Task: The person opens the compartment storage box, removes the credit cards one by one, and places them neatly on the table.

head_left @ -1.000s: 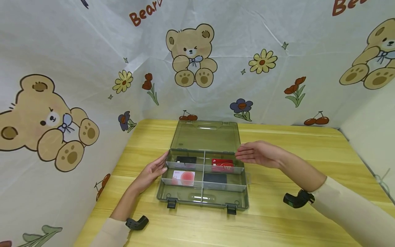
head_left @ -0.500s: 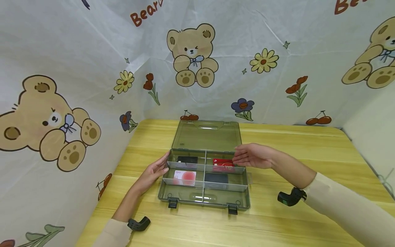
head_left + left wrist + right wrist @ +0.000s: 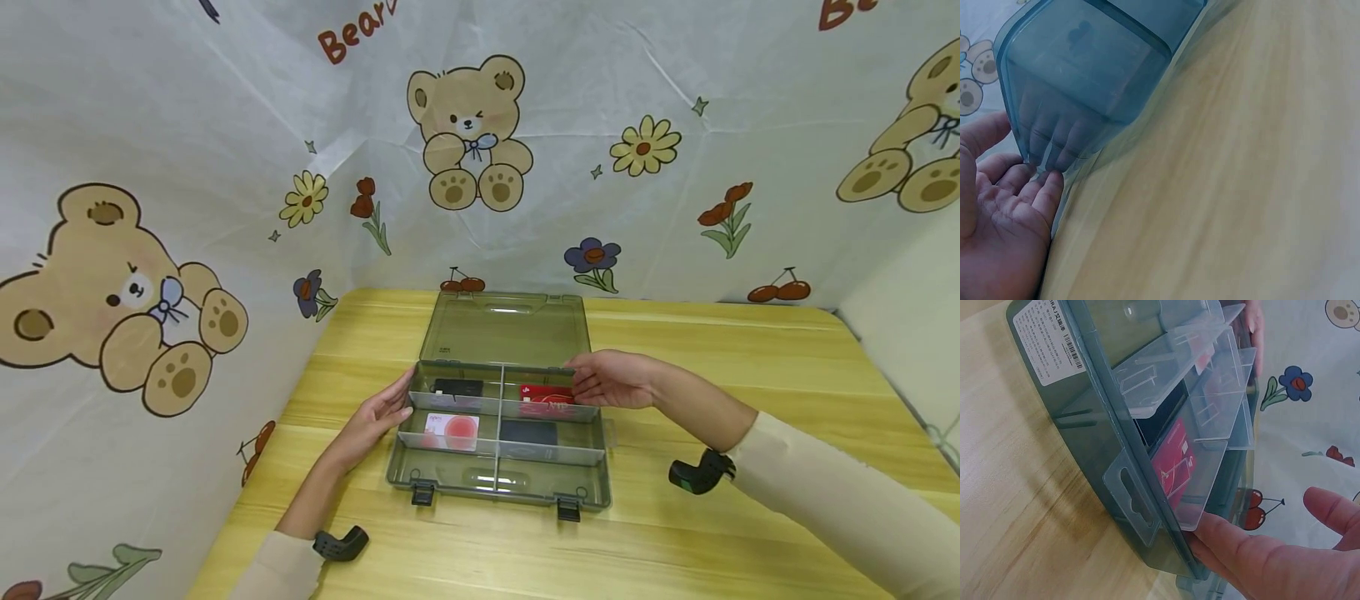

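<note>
A translucent green compartment box [image 3: 555,481] lies with its lid [image 3: 504,329] laid back. My left hand [image 3: 373,423] touches its left wall, fingers loosely bent at the back corner. My right hand [image 3: 617,379] reaches over the right wall into the back right compartment, fingertips by the red card [image 3: 543,394]. In the right wrist view, its thumb stands apart from the fingers; the fingertips are hidden behind the wall. A black card [image 3: 459,387] lies in the back left compartment. The middle row has a white-and-pink card [image 3: 452,432] and a dark card [image 3: 528,433].
Clear dividers [image 3: 551,454] split the box into compartments. Two black latches [image 3: 422,493] hang at its front. The box stands on a wooden table [image 3: 675,542], with a bear-print cloth [image 3: 540,125] hung behind and to the left.
My right hand has moved left from beside the right wall, and its fingers now reach into the back right compartment. The left hand keeps its place on the box.
</note>
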`<state>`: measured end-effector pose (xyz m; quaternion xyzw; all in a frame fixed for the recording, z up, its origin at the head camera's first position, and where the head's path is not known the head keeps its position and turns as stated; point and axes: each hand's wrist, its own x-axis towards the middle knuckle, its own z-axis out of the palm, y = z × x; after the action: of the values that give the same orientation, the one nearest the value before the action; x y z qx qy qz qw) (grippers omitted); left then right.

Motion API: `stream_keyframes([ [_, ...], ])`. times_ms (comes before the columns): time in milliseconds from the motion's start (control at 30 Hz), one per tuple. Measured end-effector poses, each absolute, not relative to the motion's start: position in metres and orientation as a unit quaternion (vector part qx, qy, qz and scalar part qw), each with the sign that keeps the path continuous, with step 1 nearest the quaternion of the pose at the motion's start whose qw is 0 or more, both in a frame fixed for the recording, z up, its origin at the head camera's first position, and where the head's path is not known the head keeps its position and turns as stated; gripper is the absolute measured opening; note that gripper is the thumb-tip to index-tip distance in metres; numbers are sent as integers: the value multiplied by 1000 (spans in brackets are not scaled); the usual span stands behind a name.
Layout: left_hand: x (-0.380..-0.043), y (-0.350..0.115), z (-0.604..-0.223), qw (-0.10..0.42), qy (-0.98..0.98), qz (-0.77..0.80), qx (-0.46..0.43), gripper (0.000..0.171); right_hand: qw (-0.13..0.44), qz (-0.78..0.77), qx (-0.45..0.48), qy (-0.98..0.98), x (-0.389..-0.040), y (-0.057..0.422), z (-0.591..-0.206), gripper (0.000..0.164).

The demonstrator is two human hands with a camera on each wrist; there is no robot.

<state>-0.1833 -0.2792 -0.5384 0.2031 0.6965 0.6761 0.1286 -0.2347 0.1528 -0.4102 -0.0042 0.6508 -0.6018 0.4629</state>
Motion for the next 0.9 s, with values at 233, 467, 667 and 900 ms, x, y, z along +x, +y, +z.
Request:
stream_keyframes([
  [233, -183, -279, -538, 131, 693, 680, 199, 66, 463, -598, 11, 654, -237, 150, -412, 78],
  [467, -183, -279, -539, 130, 696, 679, 195, 66, 465, -604, 18, 648, -239, 147, -415, 78],
  [667, -182, -279, -538, 131, 696, 680, 190, 66, 463, -616, 19, 637, -238, 145, -418, 76],
  [900, -182, -279, -538, 137, 690, 684, 194, 66, 457, -620, 18, 637, -240, 141, -427, 72],
])
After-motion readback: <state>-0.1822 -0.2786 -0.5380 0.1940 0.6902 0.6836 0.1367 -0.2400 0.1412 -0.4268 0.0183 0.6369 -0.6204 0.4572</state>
